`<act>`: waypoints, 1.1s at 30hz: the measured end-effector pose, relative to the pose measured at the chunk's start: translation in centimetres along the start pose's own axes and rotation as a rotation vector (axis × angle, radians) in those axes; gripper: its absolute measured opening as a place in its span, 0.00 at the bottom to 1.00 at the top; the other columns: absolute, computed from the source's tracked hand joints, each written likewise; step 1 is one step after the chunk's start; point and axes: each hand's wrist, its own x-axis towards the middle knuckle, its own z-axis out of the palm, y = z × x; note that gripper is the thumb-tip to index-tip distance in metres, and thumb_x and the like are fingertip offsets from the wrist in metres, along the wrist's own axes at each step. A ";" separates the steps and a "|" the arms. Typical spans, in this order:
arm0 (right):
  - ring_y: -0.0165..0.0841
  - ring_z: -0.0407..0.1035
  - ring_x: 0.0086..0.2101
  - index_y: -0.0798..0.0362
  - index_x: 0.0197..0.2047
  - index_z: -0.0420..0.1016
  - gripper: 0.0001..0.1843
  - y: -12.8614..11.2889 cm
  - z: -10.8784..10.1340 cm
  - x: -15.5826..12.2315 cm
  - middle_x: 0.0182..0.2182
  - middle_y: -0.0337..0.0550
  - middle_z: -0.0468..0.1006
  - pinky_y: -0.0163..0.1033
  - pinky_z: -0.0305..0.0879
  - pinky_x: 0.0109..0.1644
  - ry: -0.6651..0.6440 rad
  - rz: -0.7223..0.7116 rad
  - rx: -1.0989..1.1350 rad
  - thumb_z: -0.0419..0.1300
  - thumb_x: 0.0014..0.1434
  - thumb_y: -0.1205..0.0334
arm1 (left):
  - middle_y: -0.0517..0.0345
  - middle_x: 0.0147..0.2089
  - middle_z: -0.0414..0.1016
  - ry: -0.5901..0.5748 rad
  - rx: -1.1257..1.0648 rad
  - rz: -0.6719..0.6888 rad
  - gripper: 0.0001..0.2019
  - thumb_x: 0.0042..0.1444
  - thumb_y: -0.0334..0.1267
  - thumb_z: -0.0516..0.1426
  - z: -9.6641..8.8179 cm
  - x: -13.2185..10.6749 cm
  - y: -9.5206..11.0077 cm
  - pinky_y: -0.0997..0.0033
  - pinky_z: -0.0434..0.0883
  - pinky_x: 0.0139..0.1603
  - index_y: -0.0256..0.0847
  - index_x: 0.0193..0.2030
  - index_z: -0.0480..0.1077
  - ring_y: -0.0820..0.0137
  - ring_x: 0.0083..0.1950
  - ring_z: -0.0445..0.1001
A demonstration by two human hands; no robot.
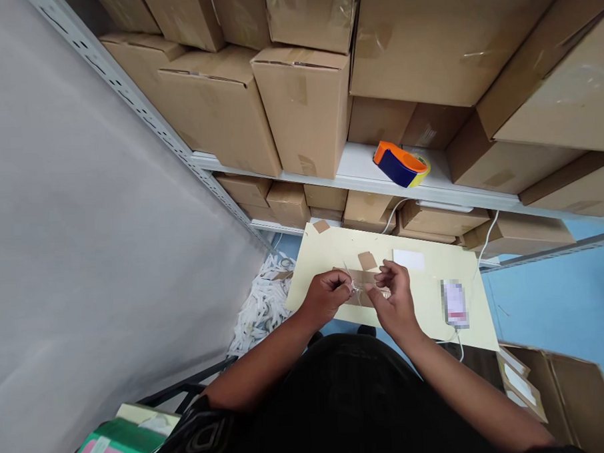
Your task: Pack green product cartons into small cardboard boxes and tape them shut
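Both my hands are close together over the near edge of a pale yellow table. My left hand (329, 297) is closed in a pinch, thumb against the bent forefinger, on a thin whitish strand (353, 288). Beside it, my right hand (396, 304) has its thumb against the same thin, shiny material, with its other fingers curled and partly apart. The exact kind of this small item is too fine to tell. Below the hands lies a flat brown cardboard piece (358, 297), partly hidden by them. A smaller cardboard piece (367, 261) lies just behind.
The table (323, 252) also bears a white card (408, 259) and a blurred phone-like object (454, 303) with a cable. Shelves of cardboard boxes (302, 113) rise behind, with an orange-and-blue tape dispenser (402, 164). White paper strips (260, 308) heap on the floor at left.
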 end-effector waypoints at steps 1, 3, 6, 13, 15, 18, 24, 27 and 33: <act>0.38 0.70 0.44 0.46 0.52 0.73 0.19 -0.3 -0.2 -0.1 0.46 0.45 0.73 0.46 0.70 0.50 -0.063 -0.079 -0.030 0.67 0.58 0.55 | 0.63 0.26 0.69 0.000 0.033 0.012 0.06 0.50 0.38 0.60 -0.1 0.0 0.0 0.73 0.64 0.34 0.39 0.26 0.70 0.74 0.29 0.66; 0.37 0.70 0.40 0.48 0.42 0.75 0.07 -1.0 -0.3 -0.3 0.38 0.42 0.74 0.43 0.69 0.46 -0.236 -0.149 -0.043 0.64 0.62 0.56 | 0.63 0.26 0.69 -0.001 0.104 0.035 0.06 0.50 0.37 0.59 -0.1 -0.1 0.0 0.74 0.63 0.34 0.38 0.26 0.71 0.74 0.30 0.65; 0.34 0.70 0.34 0.49 0.36 0.76 0.05 -1.9 0.1 -0.5 0.31 0.39 0.76 0.39 0.67 0.40 -0.330 -0.100 -0.035 0.62 0.62 0.58 | 0.63 0.26 0.69 -0.017 0.167 0.047 0.06 0.49 0.37 0.58 -0.2 -0.2 -0.1 0.74 0.63 0.33 0.39 0.26 0.71 0.74 0.30 0.64; 0.32 0.65 0.26 0.50 0.28 0.74 0.08 -1.4 1.4 -1.3 0.23 0.35 0.72 0.36 0.61 0.32 -0.253 0.062 -0.080 0.57 0.58 0.60 | 0.65 0.24 0.64 -0.024 0.200 0.017 0.05 0.47 0.37 0.56 -1.2 -1.3 -1.6 0.74 0.58 0.30 0.39 0.26 0.69 0.75 0.27 0.60; 0.31 0.63 0.25 0.50 0.27 0.72 0.08 -1.0 1.7 -1.5 0.22 0.34 0.70 0.36 0.58 0.30 -0.245 0.105 -0.067 0.57 0.57 0.60 | 0.66 0.23 0.63 -0.019 0.196 0.005 0.05 0.46 0.37 0.56 -1.6 -1.7 -2.1 0.74 0.57 0.29 0.39 0.25 0.68 0.75 0.27 0.59; 0.31 0.63 0.26 0.50 0.26 0.71 0.08 -0.8 2.2 -1.5 0.22 0.34 0.70 0.36 0.59 0.31 -0.216 0.136 -0.023 0.58 0.56 0.59 | 0.65 0.24 0.63 0.008 0.218 -0.001 0.05 0.46 0.37 0.55 -2.9 -2.4 -3.0 0.74 0.57 0.29 0.39 0.25 0.68 0.75 0.27 0.59; 0.31 0.63 0.26 0.50 0.28 0.72 0.06 -0.7 2.9 0.0 0.22 0.34 0.70 0.35 0.59 0.32 -0.066 0.228 0.124 0.60 0.54 0.58 | 0.65 0.24 0.67 0.165 0.462 -0.072 0.04 0.46 0.36 0.55 -10.5 -4.2 -6.5 0.74 0.61 0.32 0.40 0.25 0.69 0.73 0.29 0.64; 0.30 0.61 0.25 0.50 0.28 0.72 0.05 -0.3 3.6 0.5 0.22 0.33 0.69 0.35 0.57 0.30 -0.054 0.269 0.167 0.61 0.52 0.59 | 0.63 0.26 0.70 0.261 0.642 -0.197 0.05 0.48 0.36 0.55 -16.6 -5.8 -8.8 0.74 0.63 0.34 0.40 0.26 0.70 0.71 0.31 0.69; 0.29 0.61 0.24 0.51 0.30 0.72 0.07 0.2 4.8 -0.1 0.22 0.33 0.69 0.35 0.56 0.29 -0.054 0.340 0.191 0.64 0.52 0.57 | 0.58 0.26 0.76 0.438 0.885 -0.554 0.10 0.56 0.39 0.55 -27.7 -9.1 -11.5 0.73 0.65 0.34 0.40 0.26 0.72 0.67 0.34 0.75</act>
